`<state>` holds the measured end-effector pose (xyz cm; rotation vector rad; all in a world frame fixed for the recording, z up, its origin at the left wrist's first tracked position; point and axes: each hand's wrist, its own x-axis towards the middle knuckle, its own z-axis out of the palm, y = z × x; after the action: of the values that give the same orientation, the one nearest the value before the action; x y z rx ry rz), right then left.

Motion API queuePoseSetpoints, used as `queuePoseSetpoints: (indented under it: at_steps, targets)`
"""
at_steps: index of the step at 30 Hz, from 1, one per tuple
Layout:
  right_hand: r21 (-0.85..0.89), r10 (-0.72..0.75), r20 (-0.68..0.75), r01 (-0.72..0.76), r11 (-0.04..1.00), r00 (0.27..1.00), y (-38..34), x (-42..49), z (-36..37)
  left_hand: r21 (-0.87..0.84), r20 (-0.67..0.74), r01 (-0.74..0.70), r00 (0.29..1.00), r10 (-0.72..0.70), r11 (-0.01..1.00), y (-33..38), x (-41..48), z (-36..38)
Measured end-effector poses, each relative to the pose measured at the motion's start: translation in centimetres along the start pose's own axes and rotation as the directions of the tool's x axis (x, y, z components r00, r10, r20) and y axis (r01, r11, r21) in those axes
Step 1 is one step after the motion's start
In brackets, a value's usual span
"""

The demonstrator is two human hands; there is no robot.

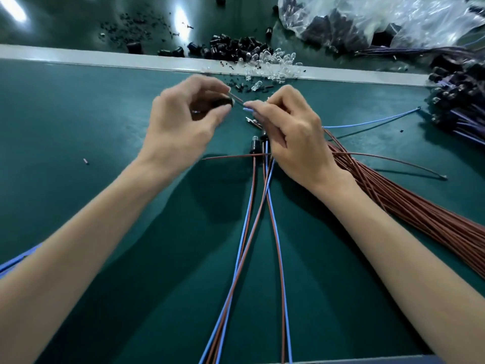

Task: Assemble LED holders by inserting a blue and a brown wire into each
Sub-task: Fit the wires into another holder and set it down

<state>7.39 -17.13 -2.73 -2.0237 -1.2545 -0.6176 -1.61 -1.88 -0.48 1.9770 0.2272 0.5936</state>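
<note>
Holder (221, 103) pinched in my left hand (181, 119), I'm aiming the blue wire (247, 109), pinched in my right hand (294, 132) at three o'clock, straight.

Hidden: holder (221, 103), largely within left hand (181, 124). Cut by bottom edge: wires (275, 237). Blurred: bag (367, 19) contents.

Blue wires (278, 248), brown wires (425, 214), green mat (91, 106)
</note>
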Motion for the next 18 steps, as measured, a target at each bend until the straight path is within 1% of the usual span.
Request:
queuePoseSetpoints:
  at_steps: [2,4,6,8,11,15,18]
  targets:
    - [-0.005,-0.032,0.051,0.032,0.999,0.998,-0.3,-0.4,-0.2,-0.027,0.000,-0.022,1.000,0.022,0.999,-0.2,-1.7,0.0]
    - [0.024,-0.037,0.080,0.035,0.999,0.996,-0.7,-0.9,-0.3,-0.016,-0.007,-0.084,0.996,0.084,0.996,-0.7,-2.8,0.3]
    - [0.058,-0.041,0.074,0.037,0.998,0.996,-1.0,-1.1,-0.5,-0.002,-0.018,-0.137,0.990,0.137,0.991,-1.2,-3.4,0.5]
    - [0.077,-0.038,0.034,0.035,0.996,0.999,-1.0,-1.0,-0.6,-0.007,-0.022,-0.162,0.987,0.162,0.987,-1.7,-3.4,0.5]
    - [0.089,-0.024,-0.012,0.025,0.996,1.000,-0.9,-1.0,-0.9,-0.047,-0.044,-0.151,0.988,0.149,0.987,-2.0,-3.2,0.5]
    - [0.087,-0.064,0.000,0.063,0.994,0.998,-0.8,-1.3,-0.8,-0.129,-0.045,-0.114,0.993,0.109,0.985,-1.9,-3.3,0.7]
    - [0.094,-0.096,0.011,0.095,0.991,0.995,-1.0,-1.3,-0.4,-0.092,-0.017,-0.137,0.991,0.136,0.986,-1.9,-3.3,0.8]
